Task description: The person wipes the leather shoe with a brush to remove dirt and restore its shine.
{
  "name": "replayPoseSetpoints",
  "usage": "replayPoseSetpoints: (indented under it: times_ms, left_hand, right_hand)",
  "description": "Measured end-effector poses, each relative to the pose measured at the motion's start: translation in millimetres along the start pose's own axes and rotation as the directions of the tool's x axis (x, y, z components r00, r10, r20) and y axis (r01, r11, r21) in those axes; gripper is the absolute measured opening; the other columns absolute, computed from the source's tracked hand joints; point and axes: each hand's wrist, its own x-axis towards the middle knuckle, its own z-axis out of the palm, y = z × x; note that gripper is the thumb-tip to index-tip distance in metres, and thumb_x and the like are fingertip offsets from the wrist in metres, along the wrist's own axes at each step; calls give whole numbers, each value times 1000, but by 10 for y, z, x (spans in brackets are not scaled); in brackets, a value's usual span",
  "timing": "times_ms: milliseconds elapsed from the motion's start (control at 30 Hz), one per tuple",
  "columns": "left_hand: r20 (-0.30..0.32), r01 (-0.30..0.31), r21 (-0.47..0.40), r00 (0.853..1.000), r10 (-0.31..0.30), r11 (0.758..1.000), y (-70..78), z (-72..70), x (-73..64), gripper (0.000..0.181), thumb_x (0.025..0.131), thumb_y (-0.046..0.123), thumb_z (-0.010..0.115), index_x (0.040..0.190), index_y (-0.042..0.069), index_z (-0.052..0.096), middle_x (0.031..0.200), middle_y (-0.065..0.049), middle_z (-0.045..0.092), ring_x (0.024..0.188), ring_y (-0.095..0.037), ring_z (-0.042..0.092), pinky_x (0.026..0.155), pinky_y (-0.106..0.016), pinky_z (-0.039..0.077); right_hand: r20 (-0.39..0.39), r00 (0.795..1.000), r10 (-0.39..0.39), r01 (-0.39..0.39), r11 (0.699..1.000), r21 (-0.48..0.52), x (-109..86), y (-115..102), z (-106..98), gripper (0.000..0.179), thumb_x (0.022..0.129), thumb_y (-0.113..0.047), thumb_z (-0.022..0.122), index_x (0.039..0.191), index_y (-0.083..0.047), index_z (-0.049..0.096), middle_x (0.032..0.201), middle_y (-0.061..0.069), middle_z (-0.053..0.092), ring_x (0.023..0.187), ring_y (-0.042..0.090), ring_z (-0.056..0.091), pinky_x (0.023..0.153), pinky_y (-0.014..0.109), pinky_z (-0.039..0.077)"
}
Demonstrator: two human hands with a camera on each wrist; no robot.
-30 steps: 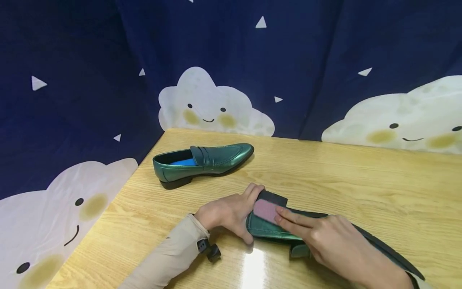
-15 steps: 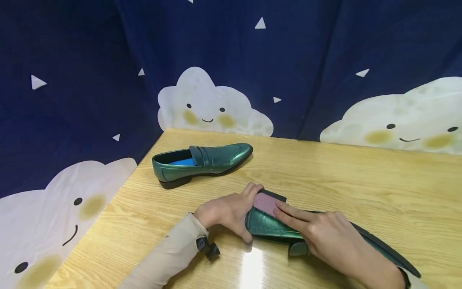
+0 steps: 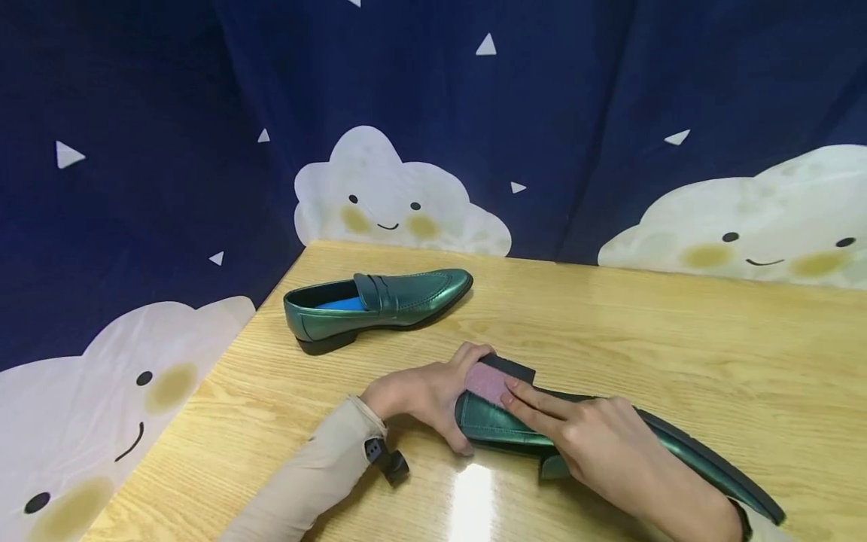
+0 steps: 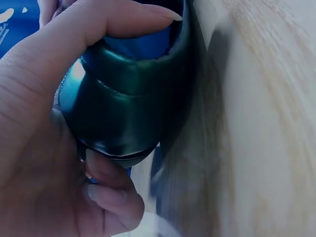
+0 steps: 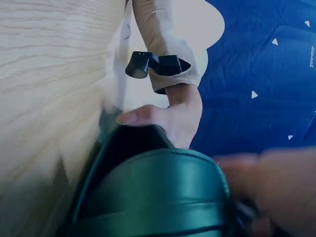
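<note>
A glossy green loafer (image 3: pixel 497 423) lies on its side, its dark sole turned away and its toe pointing to the lower right. My left hand (image 3: pixel 423 395) grips its heel end; in the left wrist view, the thumb (image 4: pixel 143 19) reaches over the opening's edge and fingertips curl under the heel. Two straight fingers of my right hand (image 3: pixel 616 444) press a flat pink pad (image 3: pixel 486 382) against the shoe's side, just below the heel block (image 3: pixel 508 367). The right thumb is hidden. In the right wrist view, the loafer's upper (image 5: pixel 168 185) fills the front and the fingers are blurred.
The matching green loafer (image 3: pixel 413 297) stands upright farther back on the wooden table (image 3: pixel 643 331), with a blue insole inside. Behind the table hangs a navy curtain (image 3: pixel 420 83) with smiling clouds. A small black camera (image 3: pixel 387 459) is strapped to the left wrist.
My right hand has slid the pink pad up toward the heel block, then left to the heel end. The left hand keeps its grip on the shoe; the other loafer stays put.
</note>
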Motion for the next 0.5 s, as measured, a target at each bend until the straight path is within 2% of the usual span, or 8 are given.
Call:
replayPoseSetpoints:
  times_ms: [100, 167, 300, 367, 500]
  left_hand:
    - [-13, -36, 37, 999, 36, 999, 10, 5, -5, 128, 58, 40, 92, 150, 15, 5, 137, -3, 29, 99, -12, 54, 92, -23, 43]
    - [-19, -35, 40, 999, 36, 999, 12, 0, -7, 128, 59, 40, 91, 149, 16, 5, 136, -3, 30, 97, -12, 54, 90, -23, 43]
    - [-9, 15, 12, 1000, -15, 1000, 20, -11, -5, 130, 59, 43, 91, 151, 19, 3, 138, -2, 29, 96, -12, 55, 88, -25, 44]
    - [-2, 26, 9, 1000, -26, 1000, 21, -9, -7, 130, 58, 44, 91, 152, 20, 3, 137, -2, 29, 95, -12, 54, 88, -26, 45]
    - [-15, -18, 35, 1000, 19, 999, 17, 3, -11, 126, 59, 37, 91, 149, 16, 6, 132, -2, 31, 95, -11, 54, 88, -23, 44]
  right_hand:
    - [21, 996, -82, 80, 994, 76, -7, -21, -8, 67, 69, 0, 74, 131, -22, 62, 135, -4, 57, 47, -4, 13, 41, 12, 18]
    - [35, 995, -90, 87, 992, 90, -8, -33, -16, 66, 70, -1, 74, 131, -22, 62, 135, -4, 57, 47, -4, 13, 41, 12, 18]
    - [27, 999, 28, -28, 1000, 11, 1, -26, -24, 68, 69, 1, 71, 133, -22, 60, 136, -5, 56, 45, -2, 12, 40, 15, 14]
    - [28, 999, 35, -35, 999, -3, 1, -15, -27, 69, 68, 2, 71, 133, -21, 61, 136, -5, 56, 45, -1, 11, 40, 16, 14]
    - [56, 995, -81, 78, 995, 54, -12, -23, -28, 71, 68, 1, 73, 134, -21, 59, 137, -3, 55, 46, -3, 13, 40, 13, 17]
